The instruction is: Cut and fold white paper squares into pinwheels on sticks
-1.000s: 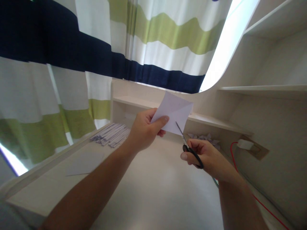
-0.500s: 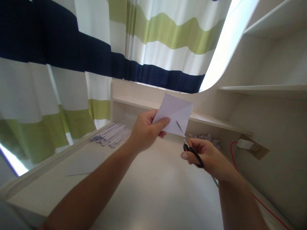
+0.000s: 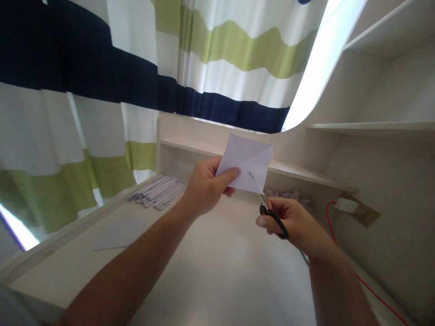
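Note:
A white square sheet of paper (image 3: pixel 249 158) is held up over the desk, pinched at its left edge between the thumb and fingers of my left hand (image 3: pixel 212 183). Faint diagonal creases cross the paper. My right hand (image 3: pixel 288 222) grips a pair of black-handled scissors (image 3: pixel 273 217), thumb and fingers at the loops. The blades meet the paper near its lower right corner, with one blade lying over its front face. The other blade is mostly hidden behind the sheet.
Several folded paper strips (image 3: pixel 158 192) lie in a row at the desk's left back, near a flat paper stack (image 3: pixel 118 233). Folded paper pieces (image 3: pixel 294 197) sit at the back right. A white plug (image 3: pixel 346 205) with a red cable is in the right wall; a shelf (image 3: pixel 306 172) runs behind.
The paper's upper left corner has tilted slightly to the left. The scissors and both hands are almost where they were.

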`<state>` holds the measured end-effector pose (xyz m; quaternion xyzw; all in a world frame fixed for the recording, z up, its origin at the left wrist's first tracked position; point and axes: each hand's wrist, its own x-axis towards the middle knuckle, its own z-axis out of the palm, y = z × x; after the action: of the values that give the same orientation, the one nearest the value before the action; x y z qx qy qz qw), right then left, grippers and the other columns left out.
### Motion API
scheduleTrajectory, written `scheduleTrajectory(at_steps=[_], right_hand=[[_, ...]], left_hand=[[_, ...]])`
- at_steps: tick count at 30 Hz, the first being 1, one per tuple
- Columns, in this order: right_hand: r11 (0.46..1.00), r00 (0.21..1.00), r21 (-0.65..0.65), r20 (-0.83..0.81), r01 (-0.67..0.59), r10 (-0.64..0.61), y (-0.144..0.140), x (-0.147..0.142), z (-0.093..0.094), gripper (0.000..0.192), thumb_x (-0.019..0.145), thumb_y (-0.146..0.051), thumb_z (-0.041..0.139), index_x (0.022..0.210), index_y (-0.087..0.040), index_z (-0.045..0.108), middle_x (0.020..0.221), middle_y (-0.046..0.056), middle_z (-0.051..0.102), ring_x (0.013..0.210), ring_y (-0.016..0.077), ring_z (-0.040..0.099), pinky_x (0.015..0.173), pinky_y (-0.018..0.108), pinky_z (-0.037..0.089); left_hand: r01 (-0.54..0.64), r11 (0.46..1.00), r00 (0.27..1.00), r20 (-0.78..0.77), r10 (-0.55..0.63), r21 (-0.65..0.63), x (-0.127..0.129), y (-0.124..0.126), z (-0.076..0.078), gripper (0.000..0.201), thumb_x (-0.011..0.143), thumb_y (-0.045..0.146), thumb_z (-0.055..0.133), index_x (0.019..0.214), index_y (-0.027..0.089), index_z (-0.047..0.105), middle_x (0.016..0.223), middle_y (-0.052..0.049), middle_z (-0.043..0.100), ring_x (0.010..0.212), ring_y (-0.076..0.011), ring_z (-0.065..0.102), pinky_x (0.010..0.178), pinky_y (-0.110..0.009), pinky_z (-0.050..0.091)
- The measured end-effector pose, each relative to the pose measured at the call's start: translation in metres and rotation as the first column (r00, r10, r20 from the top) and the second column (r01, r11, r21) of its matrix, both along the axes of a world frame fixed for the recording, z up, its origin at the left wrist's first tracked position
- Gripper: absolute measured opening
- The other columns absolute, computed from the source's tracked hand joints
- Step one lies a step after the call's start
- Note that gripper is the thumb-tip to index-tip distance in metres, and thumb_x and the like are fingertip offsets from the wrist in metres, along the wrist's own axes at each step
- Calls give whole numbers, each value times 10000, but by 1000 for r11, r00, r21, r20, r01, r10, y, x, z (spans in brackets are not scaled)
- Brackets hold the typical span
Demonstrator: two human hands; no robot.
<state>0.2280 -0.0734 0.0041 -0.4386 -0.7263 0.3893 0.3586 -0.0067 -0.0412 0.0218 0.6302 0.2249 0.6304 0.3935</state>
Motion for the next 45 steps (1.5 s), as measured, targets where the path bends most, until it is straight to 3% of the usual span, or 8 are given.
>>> scheduleTrajectory(at_steps=[18,26,35,38,45], right_hand=[[1000,1000,-16,-4,-11,11,0,3,0,412,760,-454,901,688,-192,592,607,-47,529,544,95,384,520,263,270],[1000,1000,17,12,-25,25,0,6,-1,394,801,-444,877,693,-183,603,615,-50,520,550,85,377,517,256,257],[1000,999,-11,16,-28,29,0,5,-1,407,788,-464,881,694,-188,597,616,-42,545,537,87,374,505,258,248],[999,999,-11,7,-41,41,-1,5,-1,408,781,-459,887,692,-188,595,616,-41,545,541,87,378,506,256,247],[999,999,-9,12,-32,33,-2,5,0,397,791,-446,881,693,-189,595,617,-42,543,542,88,387,507,254,253]], left_hand=[[52,998,997,-55,-51,27,0,0,-1,241,856,335,771,711,149,718,612,-10,672,528,-102,597,494,-200,505],[-15,1000,1000,-3,15,10,-5,4,-1,182,829,339,772,835,158,787,720,-16,724,630,-132,635,551,-222,510],[225,971,973,71,-220,-78,-7,11,-2,194,825,322,798,766,141,759,668,-23,686,586,-122,618,507,-210,501],[257,962,965,81,-250,-92,-7,11,-2,189,826,313,793,757,142,750,650,-20,678,567,-117,617,499,-204,506],[94,995,996,-1,-94,-34,-7,5,1,192,812,308,769,720,143,734,615,-8,666,532,-109,592,475,-204,495]])
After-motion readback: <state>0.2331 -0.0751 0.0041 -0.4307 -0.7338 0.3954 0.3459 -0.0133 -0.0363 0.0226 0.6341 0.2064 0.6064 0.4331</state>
